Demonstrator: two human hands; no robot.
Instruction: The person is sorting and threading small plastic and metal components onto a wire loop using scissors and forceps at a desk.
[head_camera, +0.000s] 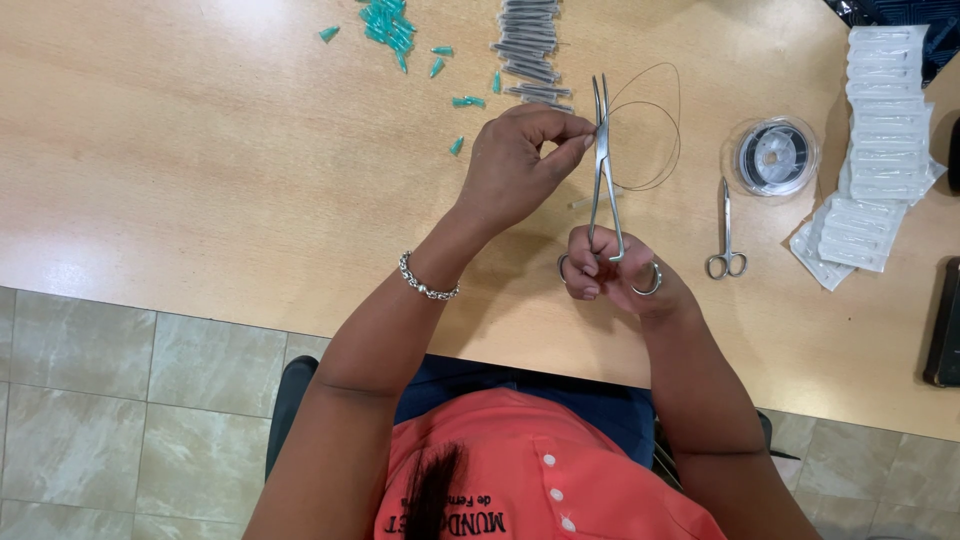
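My right hand grips the ring handles of long steel forceps, whose curved tips point away from me. A thin dark wire loops out to the right from the forceps' jaws. My left hand, a chain bracelet on its wrist, pinches the wire right beside the forceps, fingertips touching the steel. Both hands hover over a light wooden table.
Small steel scissors lie right of my hands, near a clear spool of dark wire. White sealed packets lie in a strip at the far right. Grey tubes and teal caps lie at the back. A dark object sits at the right edge.
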